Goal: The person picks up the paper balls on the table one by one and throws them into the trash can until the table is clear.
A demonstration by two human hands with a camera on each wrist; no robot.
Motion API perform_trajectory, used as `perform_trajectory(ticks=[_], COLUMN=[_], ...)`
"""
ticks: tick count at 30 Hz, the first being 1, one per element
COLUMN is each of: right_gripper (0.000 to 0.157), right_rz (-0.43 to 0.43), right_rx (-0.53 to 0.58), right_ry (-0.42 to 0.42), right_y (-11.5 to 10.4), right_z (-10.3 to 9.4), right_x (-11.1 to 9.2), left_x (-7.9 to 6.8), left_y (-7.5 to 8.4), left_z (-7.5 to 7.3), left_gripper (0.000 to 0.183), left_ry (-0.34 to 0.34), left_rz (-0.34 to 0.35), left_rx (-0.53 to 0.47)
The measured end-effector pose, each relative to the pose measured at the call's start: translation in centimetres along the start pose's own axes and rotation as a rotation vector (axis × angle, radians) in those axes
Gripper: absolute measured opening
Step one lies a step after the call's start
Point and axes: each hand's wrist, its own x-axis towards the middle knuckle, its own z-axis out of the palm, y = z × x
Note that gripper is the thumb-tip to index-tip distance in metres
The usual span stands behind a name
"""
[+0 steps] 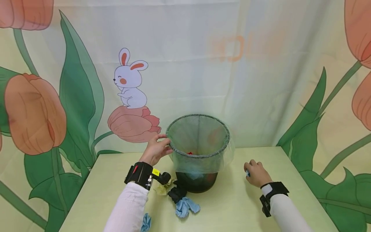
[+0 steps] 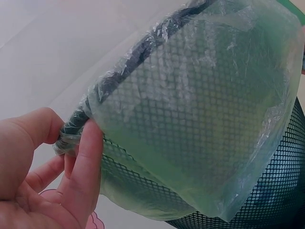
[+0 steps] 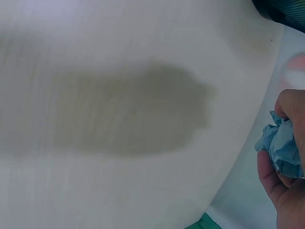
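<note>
A dark mesh wastebasket [image 1: 197, 185] stands upright on the table, lined with a translucent green plastic bag [image 2: 190, 114] folded over its rim. My left hand [image 1: 156, 149] pinches the bag-covered rim at the basket's left side, thumb on one side and fingers on the other, as the left wrist view shows. Off to the right of the basket, my right hand [image 1: 258, 174] grips a crumpled blue paper ball [image 3: 285, 145] above the table, mostly covered by the fingers in the head view. A bit of something red [image 1: 190, 153] shows inside the basket.
In front of the basket lie crumpled pieces: yellow [image 1: 161, 189], black [image 1: 177, 192] and blue [image 1: 185, 207]. Another blue piece [image 1: 146, 222] is partly behind the left sleeve. A printed curtain [image 1: 255, 96] hangs at the back edge of the pale table [image 1: 232, 209].
</note>
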Motion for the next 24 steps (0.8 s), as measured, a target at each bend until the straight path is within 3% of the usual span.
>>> perform_trajectory(ticks=[11,24], right_gripper=[0.022,0.020], right_rz=[-0.033,-0.016], right_rx=[-0.029,-0.060], right_ry=[0.007,-0.061], right_y=[-0.2,-1.7], right_z=[-3.1,-7.0], right_x=[2.9,4.7], left_x=[-0.1,0.0], left_y=[0.1,0.0], left_z=[0.1,0.1], left_gripper=[0.044,0.045], left_ry=[0.007,0.007], left_rz=[-0.001,0.000], left_rx=[0.010,0.012])
